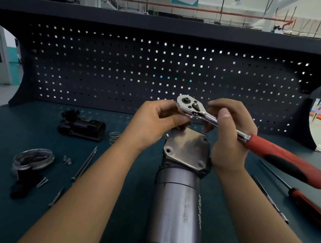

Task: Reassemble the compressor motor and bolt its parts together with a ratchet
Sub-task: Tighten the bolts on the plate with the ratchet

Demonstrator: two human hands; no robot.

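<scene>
The silver compressor motor stands upright at the centre of the green bench, with a square metal end plate on top showing bolt holes at its corners. Above the plate, both hands hold a chrome ratchet with a red and black handle. My right hand grips the chrome shaft behind the head. My left hand pinches under the ratchet head; what sits beneath the head is hidden by my fingers.
A black housing part and a wire spring lie at the back left. A round ringed part on a black piece, several long bolts and small screws lie at left. Two red-handled screwdrivers lie at right. A pegboard backs the bench.
</scene>
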